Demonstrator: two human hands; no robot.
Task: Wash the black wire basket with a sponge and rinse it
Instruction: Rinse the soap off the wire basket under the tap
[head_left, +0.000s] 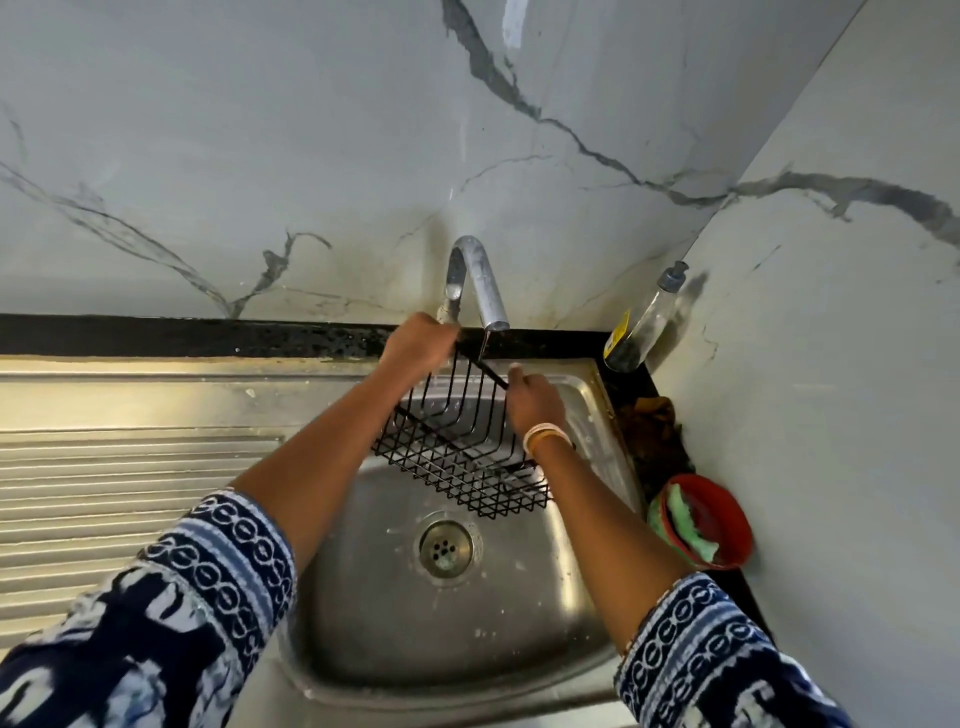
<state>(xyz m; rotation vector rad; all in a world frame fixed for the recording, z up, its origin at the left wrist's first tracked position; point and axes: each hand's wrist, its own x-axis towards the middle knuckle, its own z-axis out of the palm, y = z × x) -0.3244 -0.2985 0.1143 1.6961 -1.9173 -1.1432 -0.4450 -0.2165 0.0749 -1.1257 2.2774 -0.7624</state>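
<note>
The black wire basket (460, 457) hangs tilted over the steel sink (374, 597), its far rim up under the tap spout (488, 291). A thin stream of water runs from the spout onto that rim. My left hand (415, 345) grips the far left corner of the basket's top rim. My right hand (535, 400) pinches the same rim bar further right, close to the water. The green sponge (691, 525) lies in a red bowl (727, 514) on the counter at the right, away from both hands.
A ribbed steel drainboard (130, 467) stretches left of the basin. A clear soap pump bottle (644, 322) leans in the back right corner by the marble wall. Brown debris (654, 431) lies on the black counter between bottle and bowl. The sink drain (445, 548) sits below the basket.
</note>
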